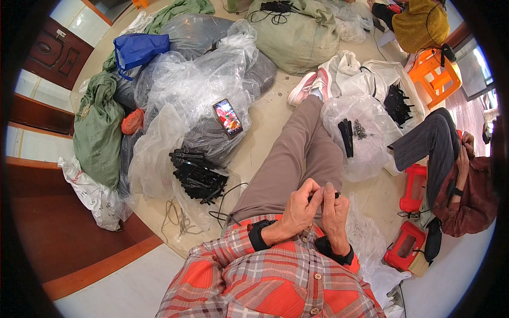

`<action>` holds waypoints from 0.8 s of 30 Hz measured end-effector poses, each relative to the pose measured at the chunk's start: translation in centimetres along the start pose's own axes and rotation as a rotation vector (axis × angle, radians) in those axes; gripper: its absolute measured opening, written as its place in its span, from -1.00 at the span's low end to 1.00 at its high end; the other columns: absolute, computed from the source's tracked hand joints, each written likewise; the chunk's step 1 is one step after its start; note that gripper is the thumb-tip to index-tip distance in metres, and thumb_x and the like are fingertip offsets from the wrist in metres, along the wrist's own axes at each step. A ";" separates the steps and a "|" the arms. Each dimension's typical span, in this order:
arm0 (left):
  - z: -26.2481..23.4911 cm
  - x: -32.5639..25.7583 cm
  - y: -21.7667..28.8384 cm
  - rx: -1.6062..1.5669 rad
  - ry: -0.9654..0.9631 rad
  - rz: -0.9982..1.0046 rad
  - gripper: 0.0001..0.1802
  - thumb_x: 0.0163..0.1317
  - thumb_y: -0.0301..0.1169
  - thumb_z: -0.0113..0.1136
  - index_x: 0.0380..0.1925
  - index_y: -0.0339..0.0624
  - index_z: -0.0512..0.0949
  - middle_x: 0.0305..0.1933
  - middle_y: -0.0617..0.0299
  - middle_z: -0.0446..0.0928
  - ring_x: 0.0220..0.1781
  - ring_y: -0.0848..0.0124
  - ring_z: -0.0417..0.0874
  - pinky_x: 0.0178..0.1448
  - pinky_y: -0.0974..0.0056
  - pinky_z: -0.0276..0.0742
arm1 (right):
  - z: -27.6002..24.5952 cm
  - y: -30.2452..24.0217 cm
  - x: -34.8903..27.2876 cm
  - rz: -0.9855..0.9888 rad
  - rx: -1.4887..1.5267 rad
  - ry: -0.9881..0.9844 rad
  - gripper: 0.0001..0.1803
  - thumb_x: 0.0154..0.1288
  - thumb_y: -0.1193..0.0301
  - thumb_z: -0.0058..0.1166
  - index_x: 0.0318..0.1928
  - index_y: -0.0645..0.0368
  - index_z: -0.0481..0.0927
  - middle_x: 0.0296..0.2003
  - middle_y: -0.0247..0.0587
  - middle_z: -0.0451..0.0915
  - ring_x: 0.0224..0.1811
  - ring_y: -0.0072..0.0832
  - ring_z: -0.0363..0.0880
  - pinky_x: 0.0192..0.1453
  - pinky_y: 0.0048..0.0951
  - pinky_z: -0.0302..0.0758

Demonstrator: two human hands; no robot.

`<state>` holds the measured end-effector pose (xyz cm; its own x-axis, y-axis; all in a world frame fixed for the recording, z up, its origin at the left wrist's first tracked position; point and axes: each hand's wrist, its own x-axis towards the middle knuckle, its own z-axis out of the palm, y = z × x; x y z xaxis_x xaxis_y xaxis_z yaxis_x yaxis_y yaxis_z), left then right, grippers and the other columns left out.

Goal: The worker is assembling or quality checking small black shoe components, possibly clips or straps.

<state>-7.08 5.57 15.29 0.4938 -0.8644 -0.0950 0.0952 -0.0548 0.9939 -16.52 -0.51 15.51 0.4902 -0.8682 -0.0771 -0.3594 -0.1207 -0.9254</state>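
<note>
Above my lap, my left hand and my right hand are close together, fingers pinched. Between them is a short piece of black strap, its ends just showing beside the thumbs; the rest is hidden by the fingers. A heap of black straps with small buckles lies on clear plastic, left of my legs. To the right of my legs, a few black straps and a small pile of metal pieces rest on a clear plastic bag.
A lit phone leans on large plastic-wrapped bundles. Around them are a blue bag and green sacks. Another person's hands are at the right, near red plastic stools and an orange stool. Cords lie on the floor.
</note>
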 end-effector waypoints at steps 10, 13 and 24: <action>0.1 0.0 -0.1 -0.009 0.010 0.022 -0.78 0.30 -0.35 -0.03 -0.42 -0.30 0.34 -0.62 0.35 0.29 -0.54 0.65 0.23 -0.52 0.45 0.21 | 0.0 -0.3 0.0 0.008 -0.011 0.002 -0.59 0.36 0.31 -0.16 -0.58 0.35 0.38 -0.75 -0.11 0.33 -0.73 -0.49 0.21 -0.63 -0.35 0.14; 0.0 0.0 0.3 -0.001 -0.006 0.008 -0.78 0.30 -0.35 -0.03 -0.41 -0.30 0.35 -0.62 0.34 0.30 -0.54 0.65 0.24 -0.52 0.45 0.21 | 0.0 -0.2 0.0 -0.007 -0.018 0.005 -0.59 0.36 0.31 -0.16 -0.57 0.35 0.38 -0.74 -0.11 0.33 -0.73 -0.49 0.21 -0.63 -0.35 0.14; 0.0 -0.1 -0.1 -0.017 -0.015 -0.015 -0.77 0.31 -0.34 -0.03 -0.42 -0.29 0.34 -0.60 0.37 0.29 -0.52 0.66 0.24 -0.50 0.47 0.21 | 0.1 -0.2 0.0 -0.005 -0.002 0.005 -0.60 0.36 0.33 -0.15 -0.58 0.35 0.37 -0.74 -0.12 0.32 -0.73 -0.49 0.19 -0.63 -0.35 0.13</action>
<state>-7.09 5.64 15.18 0.4792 -0.8709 -0.1092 0.1172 -0.0598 0.9913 -16.39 -0.43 15.72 0.4877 -0.8701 -0.0706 -0.3587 -0.1260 -0.9249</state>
